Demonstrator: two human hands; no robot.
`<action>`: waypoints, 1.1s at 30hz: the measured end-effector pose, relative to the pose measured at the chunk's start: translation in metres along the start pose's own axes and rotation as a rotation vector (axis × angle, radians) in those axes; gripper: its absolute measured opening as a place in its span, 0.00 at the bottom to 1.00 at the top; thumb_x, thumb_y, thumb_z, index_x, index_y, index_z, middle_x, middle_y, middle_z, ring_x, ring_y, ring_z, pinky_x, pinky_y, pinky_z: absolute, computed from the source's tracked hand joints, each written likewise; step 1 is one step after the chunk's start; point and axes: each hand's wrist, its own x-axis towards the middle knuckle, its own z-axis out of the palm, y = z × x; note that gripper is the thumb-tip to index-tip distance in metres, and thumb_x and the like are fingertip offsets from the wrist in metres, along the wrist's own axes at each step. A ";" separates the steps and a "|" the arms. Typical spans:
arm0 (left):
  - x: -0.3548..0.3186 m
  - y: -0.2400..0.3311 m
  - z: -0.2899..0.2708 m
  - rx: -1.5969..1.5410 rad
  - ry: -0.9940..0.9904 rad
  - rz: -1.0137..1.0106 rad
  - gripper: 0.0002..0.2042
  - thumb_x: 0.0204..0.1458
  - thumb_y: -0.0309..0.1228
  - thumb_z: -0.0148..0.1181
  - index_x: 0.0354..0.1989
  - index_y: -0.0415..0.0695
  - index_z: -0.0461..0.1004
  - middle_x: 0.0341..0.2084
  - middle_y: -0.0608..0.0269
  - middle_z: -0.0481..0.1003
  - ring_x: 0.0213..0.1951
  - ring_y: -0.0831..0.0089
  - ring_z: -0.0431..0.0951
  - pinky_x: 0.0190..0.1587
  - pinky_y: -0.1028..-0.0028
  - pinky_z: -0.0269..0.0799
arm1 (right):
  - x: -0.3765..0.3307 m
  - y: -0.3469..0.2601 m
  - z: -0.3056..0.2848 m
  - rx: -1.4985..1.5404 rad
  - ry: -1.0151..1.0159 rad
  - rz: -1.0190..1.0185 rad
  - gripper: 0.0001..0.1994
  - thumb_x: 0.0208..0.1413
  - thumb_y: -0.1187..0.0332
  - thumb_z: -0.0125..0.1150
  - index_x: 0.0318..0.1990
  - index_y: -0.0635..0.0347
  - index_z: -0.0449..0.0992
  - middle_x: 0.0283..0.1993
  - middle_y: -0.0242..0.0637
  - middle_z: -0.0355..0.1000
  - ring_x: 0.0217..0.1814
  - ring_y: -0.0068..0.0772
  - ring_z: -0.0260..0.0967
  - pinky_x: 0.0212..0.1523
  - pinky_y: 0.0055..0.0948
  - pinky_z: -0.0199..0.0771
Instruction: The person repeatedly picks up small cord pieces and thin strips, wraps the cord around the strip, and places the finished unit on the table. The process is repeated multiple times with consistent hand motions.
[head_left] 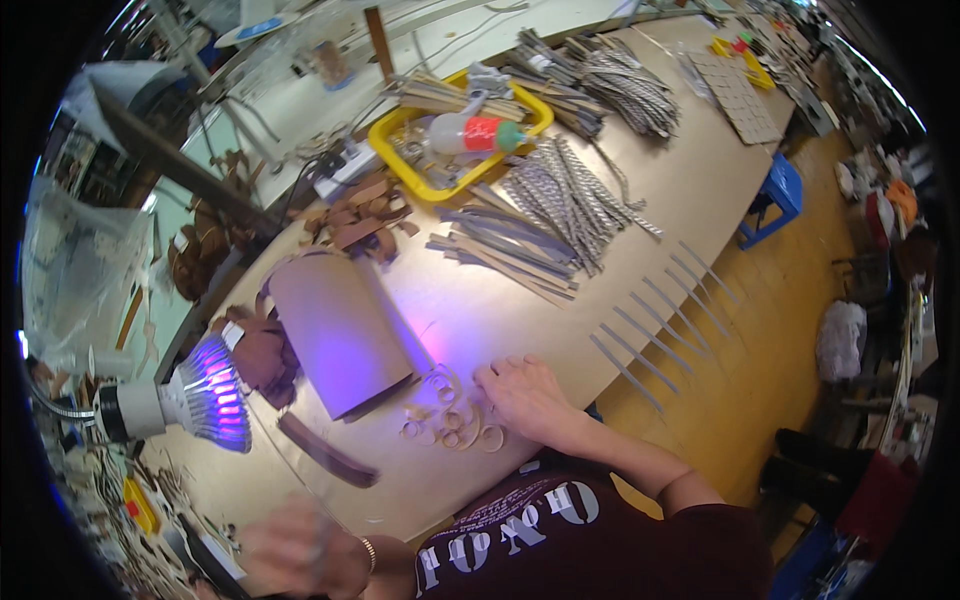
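My right hand rests on the tan work table, palm down with the fingers spread a little, and nothing shows in it. Beside its fingertips lies a loose cluster of small pale rings, some overlapping. At the lower left, my left hand is off the table's near edge and smeared by motion; its fingers cannot be made out. A curved brown sheet, bent like a half tube, lies left of the rings under purple light. Nearer to my left hand is a dark brown strip.
A ribbed lamp bulb glows purple at left. Brown scraps lie by the curved sheet. Farther back stand a yellow basket with a bottle and bundles of strips. Several grey strips overhang the right edge near a blue stool.
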 end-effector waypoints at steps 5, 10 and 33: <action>-0.026 -0.036 0.022 0.575 -0.556 -0.360 0.09 0.42 0.19 0.68 0.29 0.47 0.77 0.48 0.52 0.74 0.34 0.68 0.77 0.32 0.73 0.71 | -0.004 0.020 -0.033 0.022 0.760 -0.070 0.13 0.54 0.71 0.60 0.48 0.57 0.76 0.49 0.44 0.70 0.50 0.48 0.70 0.49 0.43 0.70; -0.023 -0.046 0.032 0.526 -0.734 -0.383 0.14 0.38 0.18 0.69 0.31 0.53 0.81 0.54 0.54 0.70 0.42 0.64 0.76 0.38 0.71 0.71 | -0.024 0.016 -0.072 0.503 0.791 -0.224 0.14 0.58 0.67 0.60 0.50 0.58 0.75 0.54 0.44 0.71 0.57 0.50 0.67 0.58 0.44 0.66; -0.116 -0.092 0.002 0.885 -1.513 -0.380 0.16 0.56 0.42 0.61 0.52 0.56 0.78 0.64 0.58 0.65 0.67 0.54 0.60 0.69 0.50 0.45 | -0.076 0.323 -0.126 0.136 0.637 1.018 0.21 0.52 0.45 0.65 0.31 0.57 0.82 0.28 0.41 0.78 0.35 0.42 0.77 0.40 0.40 0.75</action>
